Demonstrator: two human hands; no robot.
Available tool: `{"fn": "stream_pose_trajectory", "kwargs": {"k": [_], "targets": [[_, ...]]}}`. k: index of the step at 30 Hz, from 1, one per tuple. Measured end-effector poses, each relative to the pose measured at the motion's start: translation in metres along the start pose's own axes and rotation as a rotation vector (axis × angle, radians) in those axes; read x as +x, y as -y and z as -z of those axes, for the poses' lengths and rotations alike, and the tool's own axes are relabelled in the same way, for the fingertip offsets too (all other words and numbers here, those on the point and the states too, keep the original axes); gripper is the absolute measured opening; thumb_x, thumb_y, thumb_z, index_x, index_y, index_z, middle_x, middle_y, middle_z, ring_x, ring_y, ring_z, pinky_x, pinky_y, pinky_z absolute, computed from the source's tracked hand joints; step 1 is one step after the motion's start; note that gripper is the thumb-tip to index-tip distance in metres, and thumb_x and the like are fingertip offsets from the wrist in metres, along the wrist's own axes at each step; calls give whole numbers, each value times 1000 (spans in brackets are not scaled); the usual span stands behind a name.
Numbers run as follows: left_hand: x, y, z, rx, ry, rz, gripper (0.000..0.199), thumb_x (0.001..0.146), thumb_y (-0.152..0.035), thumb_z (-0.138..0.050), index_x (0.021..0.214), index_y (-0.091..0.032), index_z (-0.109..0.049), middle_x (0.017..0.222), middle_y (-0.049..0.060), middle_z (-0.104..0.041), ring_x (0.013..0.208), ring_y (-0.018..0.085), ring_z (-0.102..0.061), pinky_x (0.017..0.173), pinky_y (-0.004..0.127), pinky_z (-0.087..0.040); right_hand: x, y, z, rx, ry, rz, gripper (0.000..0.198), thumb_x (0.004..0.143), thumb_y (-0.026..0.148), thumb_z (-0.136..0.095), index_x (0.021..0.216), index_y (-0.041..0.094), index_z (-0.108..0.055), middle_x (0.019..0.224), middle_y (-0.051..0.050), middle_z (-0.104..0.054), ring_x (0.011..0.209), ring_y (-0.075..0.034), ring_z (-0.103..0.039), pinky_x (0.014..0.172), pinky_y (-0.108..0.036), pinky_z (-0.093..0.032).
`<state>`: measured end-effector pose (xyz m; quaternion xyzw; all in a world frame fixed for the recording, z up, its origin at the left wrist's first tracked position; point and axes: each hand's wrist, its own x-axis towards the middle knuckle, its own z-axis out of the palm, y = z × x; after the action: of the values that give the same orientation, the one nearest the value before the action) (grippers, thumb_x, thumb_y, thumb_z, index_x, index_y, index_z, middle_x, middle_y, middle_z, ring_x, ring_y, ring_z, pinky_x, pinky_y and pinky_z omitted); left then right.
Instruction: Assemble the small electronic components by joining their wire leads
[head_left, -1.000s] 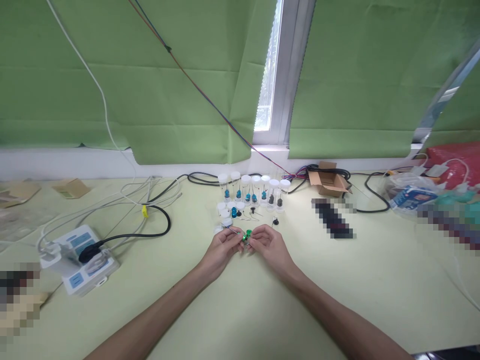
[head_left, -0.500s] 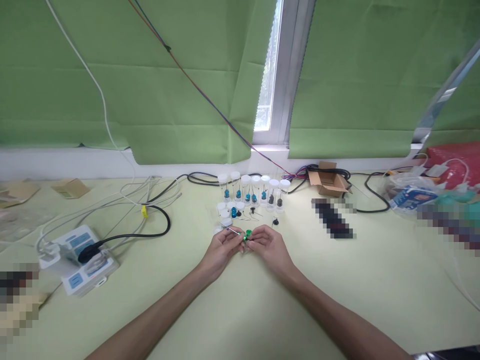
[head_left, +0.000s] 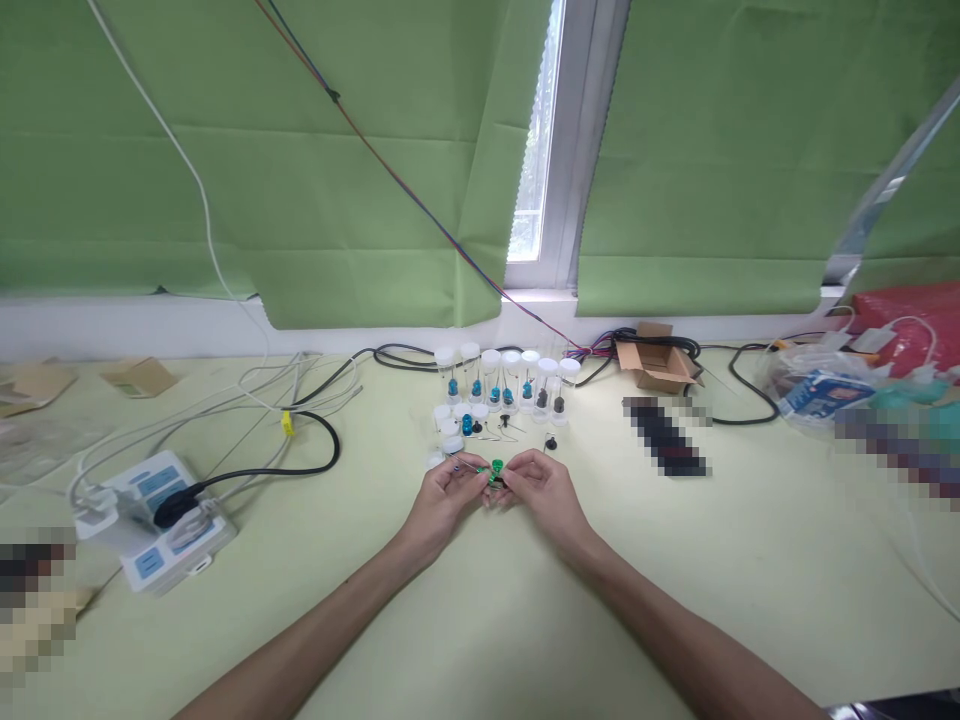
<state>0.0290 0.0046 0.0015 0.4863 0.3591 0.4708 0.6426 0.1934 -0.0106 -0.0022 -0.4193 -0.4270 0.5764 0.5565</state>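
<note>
A small green part [head_left: 496, 467] sits between my fingertips, with a thin metal pin and a dark bit beside it. My left hand [head_left: 441, 508] pinches the green part from the left, the pin running back over its fingers. From the right, my right hand [head_left: 546, 500] pinches its dark end; the fingers partly hide how the pieces join. Just beyond my hands lie a blue part [head_left: 467, 425], several black round pieces such as one black piece [head_left: 552, 442], thin metal pins and white caps [head_left: 452, 443].
Behind stands a row of clear vials with white lids [head_left: 511, 358], holding blue or dark parts. An open cardboard box [head_left: 655, 362] is at the back right. On the left, cables run to a white case [head_left: 180, 520] carrying plugs. A plastic bag [head_left: 810, 375] lies far right.
The green part has turned slightly between my fingertips, and more of it and its dark end shows. The pin's angle has shifted a little; both hands stay in nearly the same place.
</note>
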Motion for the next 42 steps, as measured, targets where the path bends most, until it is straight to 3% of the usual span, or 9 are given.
{"fn": "stream_pose_trajectory", "kwargs": {"k": [10,15,20,27,42], "targets": [[-1,-1,-1,85,12,-55,18,80,-29,-74,92,-18,-66,81,2,-69,70,14,-63,75,29,-51,-2,-1,0,89,41,-37,41,67,51,-80,74,14,-63,62,-4,-69,53,-14,-65,56,-27,-54],[-2,0,0,78,-2,-51,19,80,-29,-74,93,-18,-66,86,3,-68,73,13,-62,76,28,-51,-3,1,1,147,57,-71,38,67,48,-81,73,12,-68,70,-7,-73,61,-16,-69,69,-31,-56],[0,2,2,36,-38,-63,20,78,-29,-75,92,-18,-66,92,3,-66,75,13,-61,75,28,-50,-2,-1,3,169,70,-98,39,57,37,-89,81,12,-70,81,-9,-75,73,-20,-72,81,-36,-55],[1,4,4,73,-18,-78,21,80,-30,-73,94,-17,-66,92,4,-64,66,10,-54,62,25,-45,-2,-1,3,149,86,-111,38,61,40,-87,79,11,-69,72,-7,-73,63,-16,-68,69,-31,-55],[-1,0,2,105,3,-56,23,79,-33,-73,95,-18,-66,75,0,-60,61,10,-52,56,24,-41,-5,3,0,170,132,-173,44,68,52,-79,80,15,-57,62,-3,-70,48,-11,-62,47,-20,-45]]}}
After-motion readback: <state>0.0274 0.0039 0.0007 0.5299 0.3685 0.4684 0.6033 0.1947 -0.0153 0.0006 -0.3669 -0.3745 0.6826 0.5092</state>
